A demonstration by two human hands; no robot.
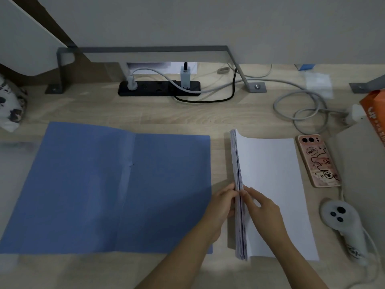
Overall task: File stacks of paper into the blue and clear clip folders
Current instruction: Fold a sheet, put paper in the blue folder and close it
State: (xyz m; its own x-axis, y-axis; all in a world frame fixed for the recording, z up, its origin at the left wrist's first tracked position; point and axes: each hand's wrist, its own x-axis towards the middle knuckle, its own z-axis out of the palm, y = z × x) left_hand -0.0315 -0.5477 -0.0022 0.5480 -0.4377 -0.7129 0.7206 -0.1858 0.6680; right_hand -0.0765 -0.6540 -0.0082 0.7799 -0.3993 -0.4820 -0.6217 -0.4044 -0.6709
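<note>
The blue folder [108, 188] lies open and flat across the left and centre of the frame; just right of it the paper stack [239, 215] stands on its long edge, with loose white sheets [275, 195] lying flat beside it. The left hand [220, 207] and right hand [262, 207] pinch the stack between their fingertips near its lower middle. The sheets look thin, floppy and apt to slide or fan; gripping low with both hands, close to the desk edge, seems safest.
</note>
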